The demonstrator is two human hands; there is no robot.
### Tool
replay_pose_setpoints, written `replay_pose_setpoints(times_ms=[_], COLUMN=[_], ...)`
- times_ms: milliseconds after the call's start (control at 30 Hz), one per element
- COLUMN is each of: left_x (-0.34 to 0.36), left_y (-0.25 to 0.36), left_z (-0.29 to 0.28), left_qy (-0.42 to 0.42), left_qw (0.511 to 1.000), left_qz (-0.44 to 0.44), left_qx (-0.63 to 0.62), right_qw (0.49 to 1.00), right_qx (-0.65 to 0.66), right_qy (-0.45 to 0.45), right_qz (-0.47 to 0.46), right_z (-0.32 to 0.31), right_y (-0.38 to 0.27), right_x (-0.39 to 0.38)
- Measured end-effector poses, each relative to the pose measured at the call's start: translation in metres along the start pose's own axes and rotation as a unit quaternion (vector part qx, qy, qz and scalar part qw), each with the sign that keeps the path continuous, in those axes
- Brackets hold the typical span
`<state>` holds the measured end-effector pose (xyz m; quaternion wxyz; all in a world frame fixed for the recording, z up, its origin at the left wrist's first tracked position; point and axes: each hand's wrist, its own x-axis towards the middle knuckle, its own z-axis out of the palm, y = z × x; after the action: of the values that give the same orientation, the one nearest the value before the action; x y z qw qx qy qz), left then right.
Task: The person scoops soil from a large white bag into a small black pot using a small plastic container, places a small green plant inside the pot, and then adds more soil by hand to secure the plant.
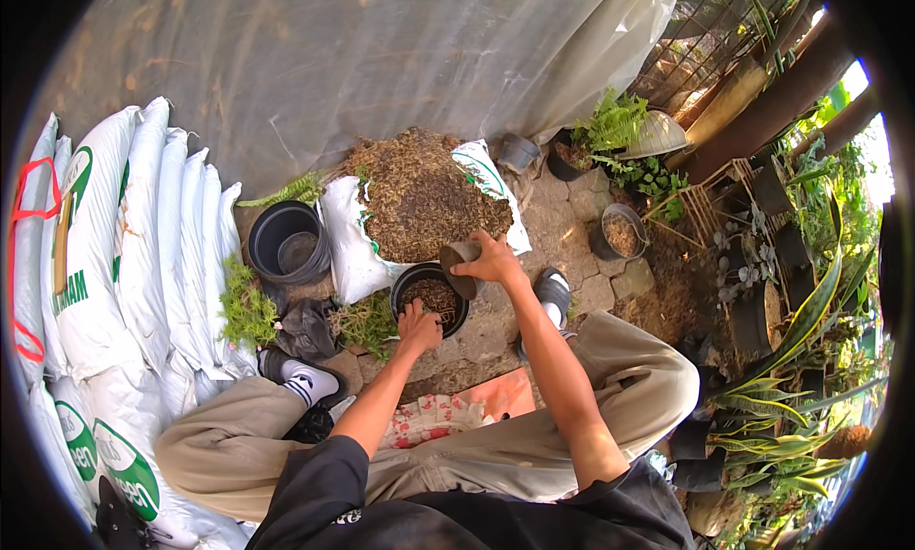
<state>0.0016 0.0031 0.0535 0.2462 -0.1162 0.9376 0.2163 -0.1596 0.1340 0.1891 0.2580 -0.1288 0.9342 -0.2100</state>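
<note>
My right hand (pixel 494 258) is closed around a small brown cup-like container (pixel 461 270), tilted over the right rim of a round black plant pot (pixel 466 314). Loose brown potting mix (pixel 434 295) lies inside the pot. My left hand (pixel 419 327) reaches over the pot's near rim, fingers apart and touching the mix; their tips are partly hidden. Just beyond the pot, a torn-open white sack (pixel 355 264) holds a large heap of brown, chaffy growing medium (pixel 424 195).
An empty black pot (pixel 288 243) stands left of the sack. Stacked white sacks (pixel 100 226) line the left side. Small pots (pixel 618 233) and a fern (pixel 613 121) stand at the right. Plastic sheeting (pixel 315 64) hangs behind; snake plants (pixel 777 397) grow at the far right.
</note>
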Motion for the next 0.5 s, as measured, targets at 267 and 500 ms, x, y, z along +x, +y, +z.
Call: replay_pose_setpoints(times_ms=[267,500], left_x=[0.0033,0.0016], left_y=[0.0029,-0.0003], left_z=[-0.0033,-0.0033], left_qy=[-0.016,0.082], left_qw=[0.999,0.997], left_qz=[0.004,0.001], left_qx=[-0.028,-0.007], right_qw=[1.000,0.999], right_qx=[0.005,-0.010], right_qy=[0.011,0.039], right_qz=[0.009,-0.008], right_z=[0.0027,0.0054], right_y=[0.0054,0.0072], right_x=[0.0011,0.0008])
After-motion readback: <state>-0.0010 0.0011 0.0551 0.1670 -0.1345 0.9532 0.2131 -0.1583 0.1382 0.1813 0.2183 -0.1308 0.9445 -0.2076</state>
